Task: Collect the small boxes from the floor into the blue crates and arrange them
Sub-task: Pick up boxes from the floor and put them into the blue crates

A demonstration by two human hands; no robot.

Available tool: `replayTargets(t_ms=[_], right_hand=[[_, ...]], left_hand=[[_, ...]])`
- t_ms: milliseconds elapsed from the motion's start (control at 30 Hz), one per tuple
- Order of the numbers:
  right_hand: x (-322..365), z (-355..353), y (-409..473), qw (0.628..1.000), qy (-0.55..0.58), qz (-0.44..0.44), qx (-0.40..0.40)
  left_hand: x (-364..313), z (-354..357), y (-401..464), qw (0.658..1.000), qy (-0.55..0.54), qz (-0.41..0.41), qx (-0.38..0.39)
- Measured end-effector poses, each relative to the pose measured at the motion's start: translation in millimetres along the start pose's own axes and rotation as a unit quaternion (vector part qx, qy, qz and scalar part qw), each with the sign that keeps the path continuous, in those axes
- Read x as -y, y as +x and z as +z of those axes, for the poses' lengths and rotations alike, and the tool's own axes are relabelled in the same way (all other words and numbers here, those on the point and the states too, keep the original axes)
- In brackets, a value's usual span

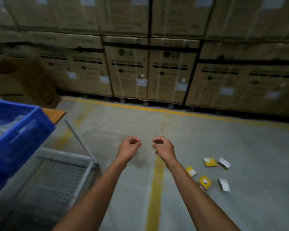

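Head camera, left to right: a blue crate [15, 130] sits at the left edge above a wire-mesh cart [57, 177]. Over the grey floor [240, 147], the left hand [129, 148] and right hand [163, 147] reach forward side by side, fingers curled inward, holding nothing. Five small boxes [210, 162], yellow and white, lie scattered on the floor to the right of the right forearm. Stacked cardboard cartons [170, 72] line the far side.

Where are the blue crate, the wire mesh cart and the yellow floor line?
blue crate [23, 130]: head view, on its outer side wall.
wire mesh cart [60, 170]: head view, on its mesh deck.
yellow floor line [155, 197]: head view, mid-stripe between the forearms.
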State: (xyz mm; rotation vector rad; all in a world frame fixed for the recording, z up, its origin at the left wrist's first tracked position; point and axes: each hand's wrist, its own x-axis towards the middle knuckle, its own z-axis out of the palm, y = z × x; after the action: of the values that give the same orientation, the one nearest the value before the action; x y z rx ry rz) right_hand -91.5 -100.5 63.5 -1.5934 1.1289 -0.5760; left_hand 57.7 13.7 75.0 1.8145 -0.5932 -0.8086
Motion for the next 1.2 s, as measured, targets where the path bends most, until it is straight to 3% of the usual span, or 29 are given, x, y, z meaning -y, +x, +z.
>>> replayTargets(t_ms=[333,667,967,1200], right_hand=[[-149.6,-312.8,-64.6,0.984,-0.023,0.062,-0.168],[-225.7,-503.8,-118.0,0.943,0.000,0.143,-0.299],[-265.6,-650.4,-53.3,0.934,-0.027,0.155,-0.320],[-287.1,-760.6,50.7,0.954,-0.065,0.156,-0.247]], left_hand=[[-35.0,330.2,-78.1,0.980,0.055,0.025,0.188],[-67.6,554.7,-128.1,0.940,0.103,0.046,0.322],[-102.7,738.1,-99.8,0.933,0.091,0.036,0.347],[-136.7,866.0,-40.2,0.945,0.091,0.005,0.315]])
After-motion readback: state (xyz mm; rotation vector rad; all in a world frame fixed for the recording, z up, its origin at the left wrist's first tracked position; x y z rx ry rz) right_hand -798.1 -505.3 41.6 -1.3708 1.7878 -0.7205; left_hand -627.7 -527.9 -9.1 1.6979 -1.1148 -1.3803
